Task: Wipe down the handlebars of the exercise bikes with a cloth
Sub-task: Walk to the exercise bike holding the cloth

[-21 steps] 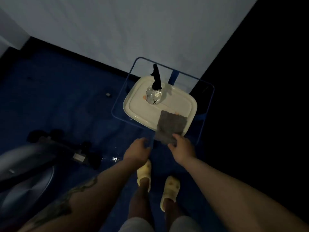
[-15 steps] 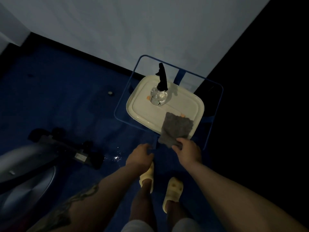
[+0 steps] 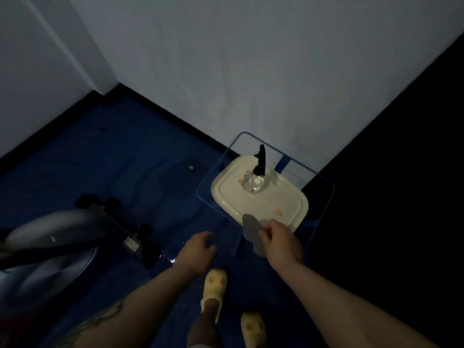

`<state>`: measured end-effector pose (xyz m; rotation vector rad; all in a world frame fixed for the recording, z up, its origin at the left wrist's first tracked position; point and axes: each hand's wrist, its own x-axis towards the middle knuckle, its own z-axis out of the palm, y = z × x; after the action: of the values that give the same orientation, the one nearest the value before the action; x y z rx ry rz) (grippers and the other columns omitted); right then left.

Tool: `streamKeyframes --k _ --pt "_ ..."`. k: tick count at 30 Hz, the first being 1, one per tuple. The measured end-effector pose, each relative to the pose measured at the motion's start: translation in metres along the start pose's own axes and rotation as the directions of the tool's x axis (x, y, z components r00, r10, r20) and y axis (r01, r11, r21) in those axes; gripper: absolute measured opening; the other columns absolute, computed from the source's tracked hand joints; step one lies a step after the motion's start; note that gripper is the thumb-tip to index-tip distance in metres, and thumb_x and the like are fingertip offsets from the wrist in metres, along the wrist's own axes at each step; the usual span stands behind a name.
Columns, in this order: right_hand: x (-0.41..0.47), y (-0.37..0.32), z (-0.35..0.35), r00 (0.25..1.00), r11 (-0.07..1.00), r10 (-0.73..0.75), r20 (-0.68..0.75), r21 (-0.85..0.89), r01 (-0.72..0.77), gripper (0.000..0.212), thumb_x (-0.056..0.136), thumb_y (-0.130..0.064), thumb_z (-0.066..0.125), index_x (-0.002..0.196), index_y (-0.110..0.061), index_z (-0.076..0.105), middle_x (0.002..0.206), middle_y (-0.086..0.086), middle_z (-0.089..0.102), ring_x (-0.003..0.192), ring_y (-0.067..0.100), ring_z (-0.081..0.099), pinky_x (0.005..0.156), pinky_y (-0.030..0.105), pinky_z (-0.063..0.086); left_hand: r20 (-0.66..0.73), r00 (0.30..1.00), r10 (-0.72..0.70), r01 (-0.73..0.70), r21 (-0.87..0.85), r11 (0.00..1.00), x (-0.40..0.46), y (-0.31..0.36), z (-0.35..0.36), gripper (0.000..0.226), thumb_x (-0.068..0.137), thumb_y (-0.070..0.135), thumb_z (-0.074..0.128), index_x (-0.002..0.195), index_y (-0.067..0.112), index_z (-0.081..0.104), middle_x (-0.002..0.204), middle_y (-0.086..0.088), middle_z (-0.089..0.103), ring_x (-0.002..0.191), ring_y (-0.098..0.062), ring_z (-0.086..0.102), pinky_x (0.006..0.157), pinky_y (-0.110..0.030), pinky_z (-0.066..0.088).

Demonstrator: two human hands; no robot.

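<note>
The right hand pinches a grey cloth between thumb and fingers, just off the near edge of a cream lidded container. The cloth hangs lifted and bunched into a narrow strip; its long axis runs from its far upper end, which overlaps the container's near rim in the view, down and toward the person, with the lower end dangling free below the hand. Whether the upper end touches the lid cannot be told in the dim light. The left hand hovers near the cloth's left with its fingers loosely curled and holding nothing. The container sits inside a blue wire-frame stand against the white wall. On the lid's far part stands a clear spray bottle with a black trigger head, upright, and a small orange tab lies on the lid near the right hand. To the left, on the blue floor, is the grey housing and black base bar of an exercise bike, well apart from the cloth. Two pale yellow clogs show below the forearms, and a few wet glints mark the floor beside the bike's base.
</note>
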<state>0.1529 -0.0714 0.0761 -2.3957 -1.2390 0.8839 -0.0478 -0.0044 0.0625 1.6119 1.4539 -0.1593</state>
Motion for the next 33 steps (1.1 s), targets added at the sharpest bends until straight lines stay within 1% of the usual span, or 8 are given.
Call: streamKeyframes --k 3,7,11,15,19,25,29,33 --pt "-0.017 -0.025 -0.001 0.989 0.992 -0.127 0.082 0.025 0.125 0.013 0.092 -0.029 0.058 0.082 -0.022 0.053 0.086 -0.006 0.060 0.076 0.011 0.056 0.064 0.026 0.044 -0.168 0.983 -0.068 0.049 -0.114 0.992 -0.042 -0.014 -0.015 0.032 0.086 0.018 0.054 0.117 0.021 0.060 0.122 -0.003 0.060 0.106 -0.018 0.059 0.091 -0.028 0.046" --pt "-0.050 -0.062 0.008 0.929 0.940 -0.340 0.144 0.037 0.338 0.013 0.089 -0.031 0.062 0.080 -0.025 0.053 0.081 -0.009 0.061 0.071 0.007 0.055 0.057 0.022 0.038 -0.351 0.915 -0.199 0.103 -0.273 0.957 -0.111 -0.050 -0.024 0.033 0.086 0.017 0.054 0.119 0.020 0.060 0.122 -0.001 0.063 0.104 -0.014 0.059 0.088 -0.023 0.044" --pt "-0.098 -0.101 0.031 0.858 0.891 -0.436 0.271 -0.002 0.454 0.019 0.090 -0.035 0.060 0.075 -0.028 0.050 0.075 -0.013 0.059 0.064 0.004 0.054 0.050 0.021 0.034 -0.453 0.797 -0.399 0.155 -0.486 0.860 -0.193 -0.098 -0.012 0.032 0.087 0.014 0.055 0.119 0.016 0.061 0.122 -0.002 0.065 0.107 -0.015 0.060 0.089 -0.021 0.042" --pt "-0.163 -0.140 0.067 0.722 0.798 -0.558 0.410 0.024 0.603 0.018 0.091 -0.037 0.057 0.076 -0.028 0.053 0.076 -0.011 0.061 0.066 0.004 0.057 0.052 0.023 0.043 -0.519 0.628 -0.580 0.137 -0.660 0.739 -0.276 -0.153 0.006 0.030 0.089 0.013 0.053 0.118 0.015 0.061 0.119 -0.002 0.065 0.099 -0.013 0.058 0.084 -0.022 0.042" --pt "-0.237 -0.173 0.111 0.550 0.673 -0.646 0.530 0.053 0.738 0.017 0.091 -0.036 0.057 0.076 -0.028 0.054 0.075 -0.010 0.061 0.067 0.005 0.058 0.054 0.025 0.045 -0.520 0.440 -0.732 0.094 -0.784 0.614 -0.355 -0.208 0.032 0.027 0.090 0.016 0.053 0.115 0.018 0.062 0.114 0.000 0.064 0.089 -0.009 0.056 0.072 -0.019 0.040" --pt "-0.354 -0.203 0.183 0.338 0.502 -0.706 0.623 0.103 0.859 0.019 0.089 -0.037 0.059 0.073 -0.028 0.053 0.070 -0.009 0.061 0.064 0.006 0.058 0.055 0.029 0.047 -0.419 0.256 -0.871 0.032 -0.897 0.441 -0.467 -0.284 0.086 0.026 0.087 0.016 0.054 0.112 0.018 0.063 0.112 0.000 0.066 0.096 -0.014 0.060 0.087 -0.029 0.048" --pt "-0.432 -0.211 0.234 0.277 0.461 -0.703 0.655 0.122 0.879 0.020 0.087 -0.037 0.059 0.071 -0.028 0.053 0.068 -0.010 0.062 0.063 0.006 0.058 0.055 0.030 0.047 -0.380 0.168 -0.910 -0.008 -0.923 0.384 -0.539 -0.338 0.108 0.026 0.088 0.017 0.053 0.112 0.018 0.063 0.111 0.001 0.064 0.090 -0.011 0.059 0.080 -0.026 0.046" --pt "-0.496 -0.222 0.283 0.210 0.417 -0.689 0.693 0.143 0.897 0.020 0.087 -0.039 0.060 0.070 -0.029 0.054 0.067 -0.011 0.061 0.061 0.004 0.057 0.051 0.028 0.046 -0.366 0.117 -0.923 -0.034 -0.931 0.365 -0.592 -0.388 0.119 0.027 0.089 0.018 0.050 0.113 0.021 0.062 0.108 0.007 0.061 0.098 -0.012 0.059 0.087 -0.030 0.050"
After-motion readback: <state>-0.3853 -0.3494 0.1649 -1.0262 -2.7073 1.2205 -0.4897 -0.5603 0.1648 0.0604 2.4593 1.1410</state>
